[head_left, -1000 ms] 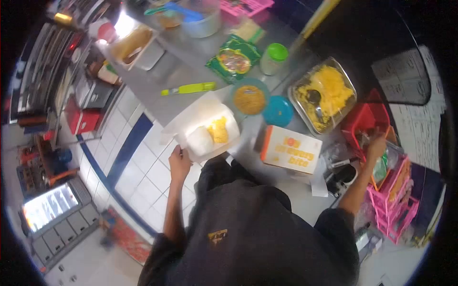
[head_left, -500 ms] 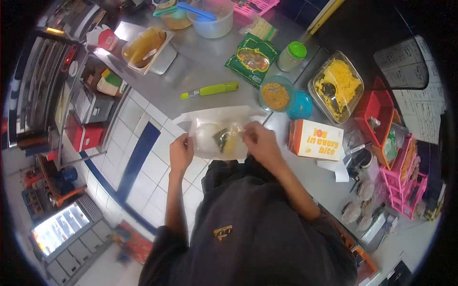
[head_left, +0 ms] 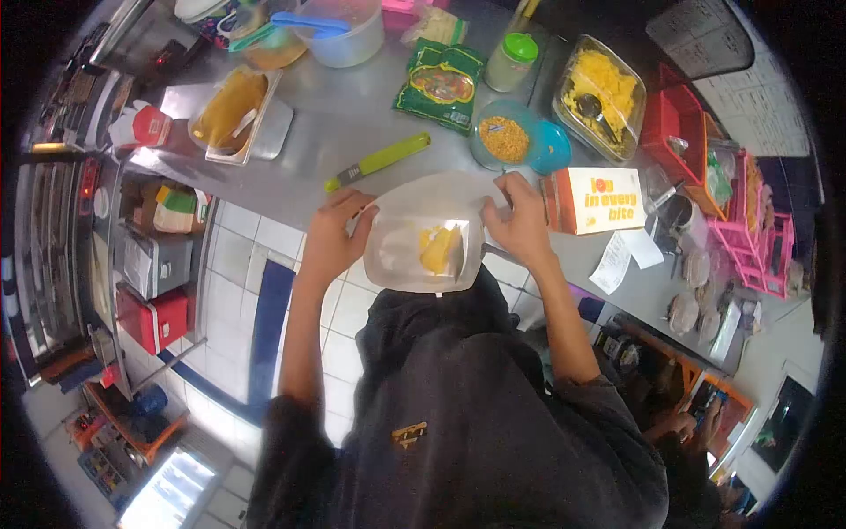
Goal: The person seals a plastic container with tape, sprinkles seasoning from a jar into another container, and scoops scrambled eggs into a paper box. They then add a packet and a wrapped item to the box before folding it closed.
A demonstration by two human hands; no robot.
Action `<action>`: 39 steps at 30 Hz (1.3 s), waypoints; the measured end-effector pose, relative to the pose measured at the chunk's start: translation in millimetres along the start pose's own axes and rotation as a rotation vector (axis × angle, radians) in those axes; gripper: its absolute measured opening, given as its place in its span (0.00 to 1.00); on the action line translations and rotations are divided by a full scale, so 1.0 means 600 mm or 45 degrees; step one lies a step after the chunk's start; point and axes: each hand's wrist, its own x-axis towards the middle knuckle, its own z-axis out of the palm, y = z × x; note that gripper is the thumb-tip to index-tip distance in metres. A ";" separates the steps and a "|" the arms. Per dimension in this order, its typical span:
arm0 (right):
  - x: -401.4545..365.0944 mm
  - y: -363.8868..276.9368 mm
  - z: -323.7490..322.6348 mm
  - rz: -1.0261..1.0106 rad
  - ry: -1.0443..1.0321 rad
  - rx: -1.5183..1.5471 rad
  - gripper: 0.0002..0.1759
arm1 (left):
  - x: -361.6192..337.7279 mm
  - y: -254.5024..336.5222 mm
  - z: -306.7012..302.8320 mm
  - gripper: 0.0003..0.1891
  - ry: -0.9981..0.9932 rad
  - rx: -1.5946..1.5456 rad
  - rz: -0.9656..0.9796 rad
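Note:
Between my hands, near the front edge of the metal counter, is a whitish food box with its inside facing up. My left hand grips its left side, thumb against the wall. On the opposite side my right hand pinches the upper right edge. A yellow piece of food lies in the right half of the box, and a darker strip shows beside it. Just beyond the box is a green-handled cutter.
Behind stand a bowl of brown crumbs, a green food packet, a green-lidded jar and a glass tray of yellow food. A printed carton sits right; a metal pan is left. Another person's hand shows lower right.
The box has tilted and shifted slightly, so the yellow food shows more plainly; the dark green piece shows less. My right hand has moved from inside the box to its upper right edge.

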 end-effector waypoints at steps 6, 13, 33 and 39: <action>-0.019 0.023 0.085 0.030 0.248 0.606 0.10 | -0.011 -0.011 0.085 0.15 0.056 -0.821 -0.213; 0.001 -0.036 0.140 0.226 0.633 0.589 0.12 | 0.026 0.064 0.148 0.13 0.671 -1.062 -0.687; 0.028 -0.003 0.054 0.136 0.215 0.709 0.12 | 0.038 0.030 0.097 0.11 0.150 -1.063 -0.324; -0.051 0.054 0.006 0.012 0.239 0.170 0.14 | 0.056 0.010 0.063 0.08 0.045 -0.823 -0.066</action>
